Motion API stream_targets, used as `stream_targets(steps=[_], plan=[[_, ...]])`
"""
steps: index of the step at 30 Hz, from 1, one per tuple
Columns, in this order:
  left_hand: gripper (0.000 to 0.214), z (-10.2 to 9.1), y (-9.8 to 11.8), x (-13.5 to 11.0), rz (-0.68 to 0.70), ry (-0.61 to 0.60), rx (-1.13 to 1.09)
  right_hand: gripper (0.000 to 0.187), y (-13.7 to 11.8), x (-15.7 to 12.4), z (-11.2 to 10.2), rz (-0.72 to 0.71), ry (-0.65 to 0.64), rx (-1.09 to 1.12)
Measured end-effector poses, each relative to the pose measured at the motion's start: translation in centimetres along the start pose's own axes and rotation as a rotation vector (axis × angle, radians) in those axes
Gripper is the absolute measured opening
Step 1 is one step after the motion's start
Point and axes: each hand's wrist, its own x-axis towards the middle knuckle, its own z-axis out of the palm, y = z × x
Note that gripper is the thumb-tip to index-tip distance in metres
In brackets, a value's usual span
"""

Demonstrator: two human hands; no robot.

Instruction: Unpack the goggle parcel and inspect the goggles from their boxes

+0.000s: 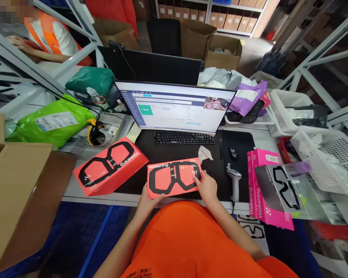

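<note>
A coral-red cardboard box [174,178] printed with "Wakening" and a black goggle outline sits in front of me at the desk's near edge. My left hand [147,199] grips its lower left corner, thumb along the bottom edge. On the right end, my right hand [206,187] holds the box with its thumb on the front face. To the left lies a second coral-red box [111,166] of the same print, turned at an angle. A crumpled white tissue [205,154] rests just behind the held box.
Behind the keyboard [184,138] stands a lit monitor [174,108]. A mouse [233,153] and barcode scanner [234,181] lie to the right, near pink boxes [256,193] and white baskets [327,158]. An open carton [17,193] and green parcel [50,120] occupy the left. A co-worker [50,34] is at far left.
</note>
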Motion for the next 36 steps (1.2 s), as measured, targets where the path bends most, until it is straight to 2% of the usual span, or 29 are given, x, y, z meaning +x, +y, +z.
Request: stream_targets(steps=[5, 10, 12, 14, 16, 18, 19, 21, 22, 24, 26, 28, 31, 33, 36], plan=[[0.101, 0.0, 0.2, 0.1, 0.015, -0.02, -0.014, 0.04, 0.0, -0.5, 0.5, 0.043, 0.072, -0.049], [0.104, 0.1, 0.5, 0.1, -0.045, -0.021, 0.002, 0.042, 0.5, -1.1, 2.3, -0.184, 0.244, -0.011], [0.105, -0.1, 0.8, 0.2, -0.073, -0.03, -0.006, 0.043, 1.1, -1.1, 2.7, -0.241, 0.255, 0.087], [0.11, -0.5, 1.5, 0.3, -0.073, -0.056, 0.03, 0.04, 1.8, -0.9, 2.7, -0.232, 0.266, 0.276], [0.122, -0.9, 2.8, 0.3, -0.034, -0.017, 0.201, 0.035, 2.5, -0.6, 2.5, -0.196, 0.288, 0.487], [0.13, -0.6, 4.8, 0.3, 0.062, 0.06, 0.44, 0.03, 2.9, -0.3, 2.3, -0.179, 0.283, 0.667], [0.128, 0.0, 6.1, 0.4, 0.133, 0.085, 0.539, 0.028, 3.0, -0.2, 2.2, -0.176, 0.258, 0.758], [0.107, 2.2, 8.7, 0.6, 0.318, 0.001, 0.623, 0.027, 2.9, 0.0, 2.1, -0.159, 0.184, 0.943], [0.093, 3.7, 10.0, 0.9, 0.417, -0.11, 0.632, 0.027, 2.8, 0.0, 2.0, -0.145, 0.15, 1.029], [0.09, 7.3, 12.4, 1.6, 0.57, -0.344, 0.667, 0.023, 2.7, 0.1, 1.8, -0.127, 0.102, 1.154], [0.082, 10.8, 14.1, 2.4, 0.64, -0.422, 0.709, 0.015, 2.8, 0.2, 1.4, -0.115, 0.065, 1.243], [0.058, 13.5, 15.2, 3.0, 0.658, -0.424, 0.789, 0.01, 3.3, 0.4, 0.8, -0.121, 0.027, 1.31], [0.027, 15.7, 15.4, 3.2, 0.595, -0.364, 0.919, 0.01, 4.7, 1.5, -0.2, -0.208, -0.053, 1.273], [0.019, 16.3, 15.0, 3.0, 0.526, -0.351, 0.93, 0.01, 5.8, 2.6, -0.6, -0.246, -0.103, 1.147], [0.018, 16.7, 14.4, 2.8, 0.469, -0.347, 0.855, 0.017, 7.3, 4.2, -0.7, -0.148, -0.085, 0.937]])
